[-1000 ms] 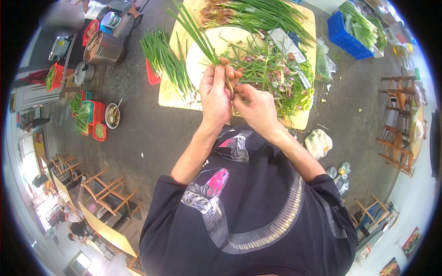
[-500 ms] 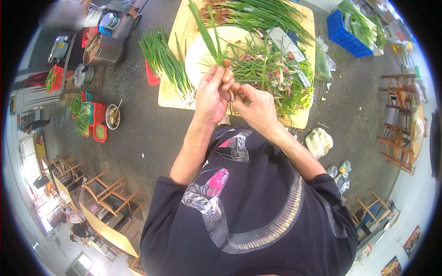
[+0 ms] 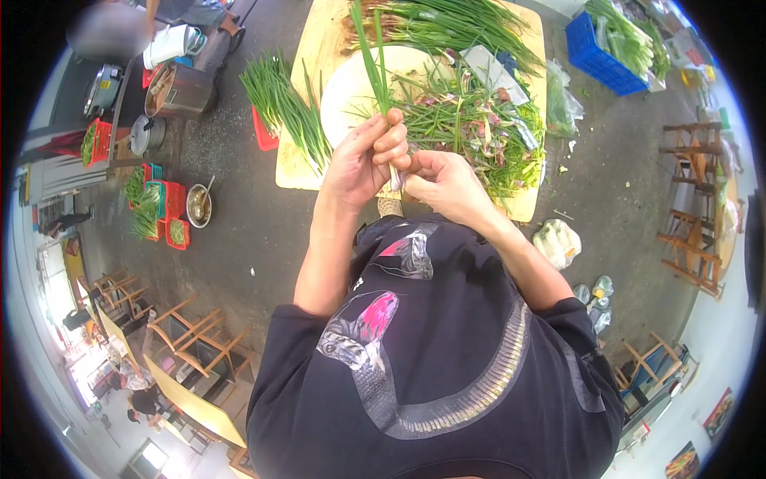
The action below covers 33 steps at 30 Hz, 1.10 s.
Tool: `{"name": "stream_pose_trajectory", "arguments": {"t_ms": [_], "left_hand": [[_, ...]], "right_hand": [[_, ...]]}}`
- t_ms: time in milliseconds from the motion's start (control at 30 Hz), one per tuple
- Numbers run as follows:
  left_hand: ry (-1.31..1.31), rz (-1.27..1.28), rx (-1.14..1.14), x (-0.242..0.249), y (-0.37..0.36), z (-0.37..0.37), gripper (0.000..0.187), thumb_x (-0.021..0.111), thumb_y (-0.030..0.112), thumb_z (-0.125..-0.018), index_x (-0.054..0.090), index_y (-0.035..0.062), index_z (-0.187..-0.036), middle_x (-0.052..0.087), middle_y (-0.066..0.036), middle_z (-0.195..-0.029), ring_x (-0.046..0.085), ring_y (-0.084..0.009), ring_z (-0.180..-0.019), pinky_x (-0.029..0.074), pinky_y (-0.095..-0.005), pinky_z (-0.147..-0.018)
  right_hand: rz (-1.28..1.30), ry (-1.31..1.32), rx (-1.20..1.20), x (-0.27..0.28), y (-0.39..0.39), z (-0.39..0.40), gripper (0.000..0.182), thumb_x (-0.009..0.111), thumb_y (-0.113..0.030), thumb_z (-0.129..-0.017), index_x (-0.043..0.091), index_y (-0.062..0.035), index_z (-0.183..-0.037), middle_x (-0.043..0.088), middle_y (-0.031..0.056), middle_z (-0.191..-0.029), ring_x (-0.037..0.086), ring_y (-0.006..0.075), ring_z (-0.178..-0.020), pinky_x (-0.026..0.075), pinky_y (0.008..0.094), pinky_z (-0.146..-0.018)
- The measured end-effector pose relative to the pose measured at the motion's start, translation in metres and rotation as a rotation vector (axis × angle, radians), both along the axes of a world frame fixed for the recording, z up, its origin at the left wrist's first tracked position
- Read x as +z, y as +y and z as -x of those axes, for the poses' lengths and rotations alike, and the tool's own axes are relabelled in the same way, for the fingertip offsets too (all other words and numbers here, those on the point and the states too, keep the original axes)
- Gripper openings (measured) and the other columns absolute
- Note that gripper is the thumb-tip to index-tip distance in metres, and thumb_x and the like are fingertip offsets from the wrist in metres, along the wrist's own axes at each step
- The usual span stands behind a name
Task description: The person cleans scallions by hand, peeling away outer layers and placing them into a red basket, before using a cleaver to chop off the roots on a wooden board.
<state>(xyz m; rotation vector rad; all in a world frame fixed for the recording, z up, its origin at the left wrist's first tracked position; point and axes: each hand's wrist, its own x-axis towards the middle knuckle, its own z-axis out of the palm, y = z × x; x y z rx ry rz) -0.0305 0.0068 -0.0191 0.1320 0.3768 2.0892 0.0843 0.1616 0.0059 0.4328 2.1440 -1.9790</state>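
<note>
"While the left hand [image 3: 357,164] closes its grip round a scallion [image 3: 369,56], leaves pointing far and white end near, what of the right hand [image 3: 448,188]?"

"Its grip is curled beside the white end, thumb and fingers close together; from where I stand, I cannot tell whether anything is pinched between them."

"Probable faults?"

"Three, in my judgement. A hard tug from the right could snap the slender stalk. A slack left grip could drop it to the floor [image 3: 263,239], the hands being close to the tabletop's [image 3: 294,174] near edge. And a stalk laid rightward could be lost in the loose heap of cuttings [image 3: 483,132]."

"The rest of the surface?"

"Far side: a thick scallion bunch [image 3: 471,32], root ends brownish. Left: green scallions [image 3: 275,92], partly past the edge. Middle: a pale round board [image 3: 343,88]."

"And the room?"

"Far right, a blue crate [image 3: 598,64] of greens; far left, a metal pot [image 3: 183,92]; near left, wooden chairs [image 3: 199,332]."
</note>
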Motion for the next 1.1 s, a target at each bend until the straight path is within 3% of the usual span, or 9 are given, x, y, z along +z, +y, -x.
{"name": "stream_pose_trajectory", "arguments": {"t_ms": [67,167,267,367,467,567,667,867,1100], "left_hand": [[0.085,0.157,0.088,0.004,0.003,-0.003,0.023,0.052,0.020,-0.112,0.059,0.0007,-0.123,0.038,0.004,-0.078,0.041,-0.0078,-0.068,0.040,-0.0252,-0.066],[0.064,0.083,0.083,0.006,0.006,-0.003,0.021,0.052,0.021,-0.112,0.058,0.0022,-0.120,0.038,0.005,-0.079,0.041,-0.0080,-0.069,0.045,-0.0269,-0.071],[0.074,0.104,0.115,0.001,0.008,-0.003,0.019,0.048,0.019,-0.114,0.056,0.0036,-0.121,0.034,0.006,-0.077,0.040,-0.0069,-0.066,0.057,-0.0360,-0.096],[0.072,0.079,0.118,0.004,0.010,-0.005,0.018,0.047,0.020,-0.114,0.056,0.0055,-0.119,0.033,0.006,-0.077,0.039,-0.0075,-0.066,0.055,-0.0339,-0.097],[0.038,0.057,0.130,0.003,0.012,-0.008,0.018,0.051,0.023,-0.113,0.057,0.0066,-0.117,0.034,0.006,-0.077,0.040,-0.0079,-0.069,0.051,-0.0316,-0.088],[-0.001,-0.117,0.036,-0.008,0.008,0.000,0.019,0.050,0.024,-0.113,0.056,0.0069,-0.117,0.032,0.007,-0.077,0.039,-0.0078,-0.069,0.050,-0.0328,-0.093],[-0.035,-0.203,-0.031,-0.008,0.007,-0.001,0.017,0.047,0.022,-0.114,0.056,0.0084,-0.117,0.031,0.008,-0.076,0.039,-0.0069,-0.068,0.050,-0.0357,-0.101],[-0.141,-0.452,-0.135,-0.018,0.010,-0.003,0.010,0.051,0.022,-0.112,0.056,0.0135,-0.114,0.036,0.010,-0.074,0.044,-0.0052,-0.066,0.043,-0.0434,-0.118],[-0.043,-0.546,-0.111,-0.013,0.012,-0.002,0.008,0.055,0.024,-0.111,0.056,0.0159,-0.108,0.036,0.010,-0.070,0.046,-0.0048,-0.064,0.037,-0.0443,-0.123]], "right_hand": [[0.063,-0.016,0.003,0.000,0.003,-0.001,0.024,0.070,-0.020,-0.088,0.076,0.0000,-0.100,0.071,0.0050,-0.073,0.061,0.0070,-0.066,0.051,0.0288,-0.065],[0.011,0.011,-0.022,-0.005,0.004,-0.002,0.025,0.069,-0.019,-0.089,0.074,0.0021,-0.100,0.072,0.0068,-0.076,0.062,0.0077,-0.068,0.051,0.0294,-0.065],[0.005,0.123,-0.007,-0.019,0.002,-0.005,0.026,0.071,-0.022,-0.090,0.073,0.0022,-0.101,0.073,0.0079,-0.079,0.063,0.0079,-0.071,0.052,0.0296,-0.067],[-0.102,0.083,0.089,0.010,0.004,-0.007,0.024,0.071,-0.016,-0.094,0.071,0.0041,-0.108,0.075,0.0054,-0.093,0.069,0.0110,-0.087,0.056,0.0296,-0.082],[-0.175,0.214,0.050,0.003,-0.001,-0.007,0.025,0.074,-0.020,-0.098,0.071,0.0036,-0.106,0.075,0.0047,-0.093,0.069,0.0110,-0.087,0.056,0.0278,-0.083],[0.136,0.171,-0.033,-0.020,-0.003,-0.006,0.019,0.071,-0.016,-0.100,0.072,0.0021,-0.105,0.075,0.0066,-0.086,0.071,0.0117,-0.082,0.055,0.0287,-0.075],[0.370,0.065,-0.012,-0.010,0.000,-0.008,0.020,0.068,-0.016,-0.102,0.072,0.0034,-0.104,0.076,0.0073,-0.089,0.073,0.0136,-0.083,0.057,0.0291,-0.077],[0.523,0.041,0.009,-0.008,-0.005,-0.007,0.018,0.068,-0.013,-0.101,0.072,0.0043,-0.101,0.076,0.0091,-0.089,0.074,0.0158,-0.082,0.060,0.0305,-0.076],[0.656,-0.002,-0.077,0.003,-0.014,-0.011,0.018,0.069,-0.014,-0.100,0.071,0.0040,-0.101,0.074,0.0077,-0.088,0.073,0.0155,-0.079,0.060,0.0299,-0.075]]}}
